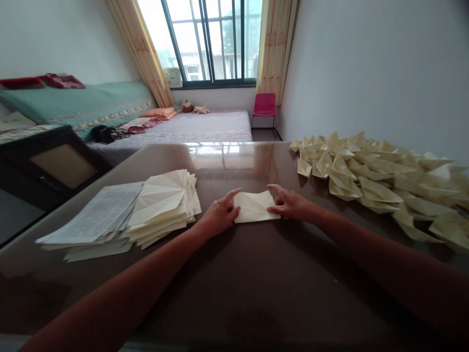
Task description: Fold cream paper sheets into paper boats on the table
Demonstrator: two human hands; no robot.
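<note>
A folded sheet of cream paper (254, 208) lies on the brown table in front of me, with a crease across it and its top edge slightly raised. At its left edge is my left hand (220, 213), index finger stretched forward and thumb against the paper. My right hand (289, 202) grips the opposite edge; its thumb rests on top, the index finger points out past the far corner, and the other fingers curl. Left of my hands sits a stack of creased cream sheets (161, 198), partly over a pile of printed sheets (95, 210).
Many folded paper shapes (344, 168) are heaped along the right side of the glossy table (234, 283). Beyond the table are a bed (220, 124), a pink chair (264, 105) and a window. A dark cabinet (54, 161) stands at the left.
</note>
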